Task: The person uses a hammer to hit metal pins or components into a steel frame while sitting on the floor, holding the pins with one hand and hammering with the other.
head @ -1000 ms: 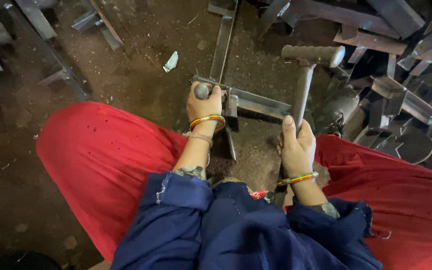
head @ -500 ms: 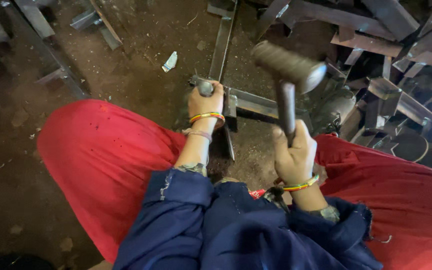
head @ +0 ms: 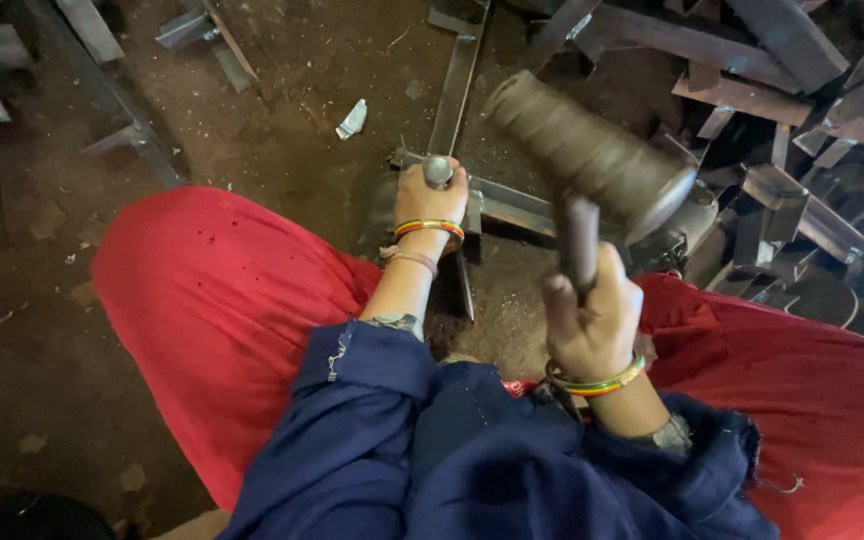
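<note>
Nearest the camera are the blue sleeves [head: 512, 450] and, spread to either side, the red cloth [head: 222, 310] over the person's knees. Just beyond the sleeves, the right hand [head: 592, 325] has its grip closed fully round the dark handle of a hammer [head: 592, 165], fingers wrapped tight with no gap showing; the heavy cylindrical head is lifted and tilted, well above the floor and apart from the metal below (a striped bangle sits at this wrist). Further out, the left hand [head: 430, 200] is clenched round a short steel punch [head: 438, 171], whose rounded grey top shows above the fist; the tool stands roughly upright, its lower end hidden by the hand. That fist rests on a flat steel bar [head: 517, 205] lying across the dirt floor [head: 282, 110], crossed by a longer strip [head: 455, 85] running away from the person. Beyond and to the right lies a heap of cut steel angle pieces [head: 792, 200]. A small pale scrap [head: 351, 119] lies on the floor to the left.
</note>
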